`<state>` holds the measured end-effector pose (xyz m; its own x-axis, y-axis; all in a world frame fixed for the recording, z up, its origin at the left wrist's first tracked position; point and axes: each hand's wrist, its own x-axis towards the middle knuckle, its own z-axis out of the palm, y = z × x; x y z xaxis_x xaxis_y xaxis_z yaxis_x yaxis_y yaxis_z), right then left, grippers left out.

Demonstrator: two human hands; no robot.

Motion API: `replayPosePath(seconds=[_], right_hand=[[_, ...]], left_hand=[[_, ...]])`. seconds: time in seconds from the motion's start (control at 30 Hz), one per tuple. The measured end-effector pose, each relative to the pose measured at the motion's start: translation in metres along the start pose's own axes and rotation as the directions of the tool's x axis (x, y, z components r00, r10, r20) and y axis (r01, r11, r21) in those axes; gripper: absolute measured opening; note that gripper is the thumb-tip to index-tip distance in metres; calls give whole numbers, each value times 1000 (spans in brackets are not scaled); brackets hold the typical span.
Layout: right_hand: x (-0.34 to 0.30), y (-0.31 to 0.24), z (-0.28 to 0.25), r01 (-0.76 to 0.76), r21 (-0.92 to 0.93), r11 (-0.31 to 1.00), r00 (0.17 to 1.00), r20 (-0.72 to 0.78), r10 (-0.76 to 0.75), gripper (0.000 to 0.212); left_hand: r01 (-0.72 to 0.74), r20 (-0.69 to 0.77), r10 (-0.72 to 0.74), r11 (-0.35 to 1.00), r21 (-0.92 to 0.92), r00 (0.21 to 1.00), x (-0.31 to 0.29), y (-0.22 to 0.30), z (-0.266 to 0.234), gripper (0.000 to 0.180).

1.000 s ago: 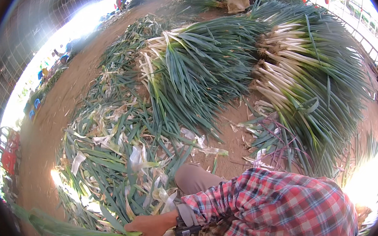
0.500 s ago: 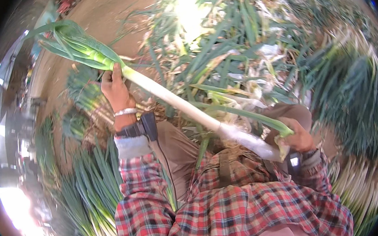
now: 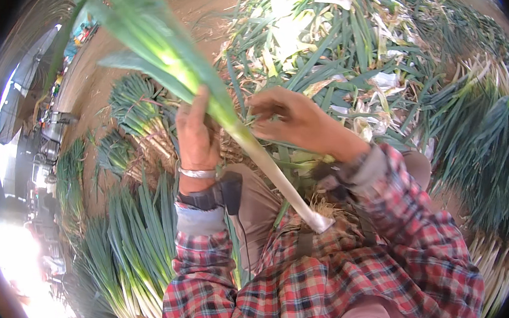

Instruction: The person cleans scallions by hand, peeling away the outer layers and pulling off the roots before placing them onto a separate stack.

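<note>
We look down at a seated person's lap and two bare hands. A long, thick leek (image 3: 277,172), with broad green leaves and a smooth white stalk, slants across the middle, its blurred leaves at upper left and its pale root end lower right, above the lap; whether that end touches the clothing we cannot tell.

The left hand (image 3: 197,138) grips the leek where green turns to white, its fingers wrapped behind and its thumb lying along the near side. The right hand (image 3: 306,124) is just right of the stalk, its fingers half curled and loosely parted; motion blur keeps us from telling whether they touch it.

The person wears a red, grey and white plaid shirt (image 3: 210,278), a silver bracelet (image 3: 197,173) and a black wrist strap (image 3: 200,198), both on the left wrist.

Beyond, on a brown earth floor (image 3: 199,9), we find a heap of loose green leaves and papery white skins (image 3: 342,54), partly sunlit. Dark green leeks with white stalks are piled at right (image 3: 483,139) and lower left (image 3: 135,248), with smaller bunches (image 3: 135,106) near the left hand. The far left edge is glaring and blurred.
</note>
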<state>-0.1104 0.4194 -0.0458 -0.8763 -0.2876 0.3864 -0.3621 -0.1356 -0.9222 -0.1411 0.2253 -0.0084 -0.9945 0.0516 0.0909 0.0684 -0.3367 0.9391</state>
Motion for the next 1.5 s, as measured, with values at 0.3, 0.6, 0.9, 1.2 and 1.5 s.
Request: replayPosePath(seconds=[0.3,0.6,0.9,1.2,1.5], right_hand=[[28,-2,-5,-183,295,938,978,156,141,31],[15,-20,-1,-202,27,979,979,9,202,27],[-1,-7,-9,-166,200,966,966,-164,200,19],[-143,36,-58,-598,-382,704,766,-15,643,31],[-22,-16,4,117,-373,921,906,-340,-253,37]], left_hand=[[16,177,-22,999,39,984,-3,-8,33,34],[-103,5,105,963,248,994,-10,-17,50,30],[81,168,-92,994,71,982,-17,-5,42,29],[39,21,-51,924,380,998,-10,-20,18,28],[-55,133,-8,884,464,991,-25,-5,58,32]])
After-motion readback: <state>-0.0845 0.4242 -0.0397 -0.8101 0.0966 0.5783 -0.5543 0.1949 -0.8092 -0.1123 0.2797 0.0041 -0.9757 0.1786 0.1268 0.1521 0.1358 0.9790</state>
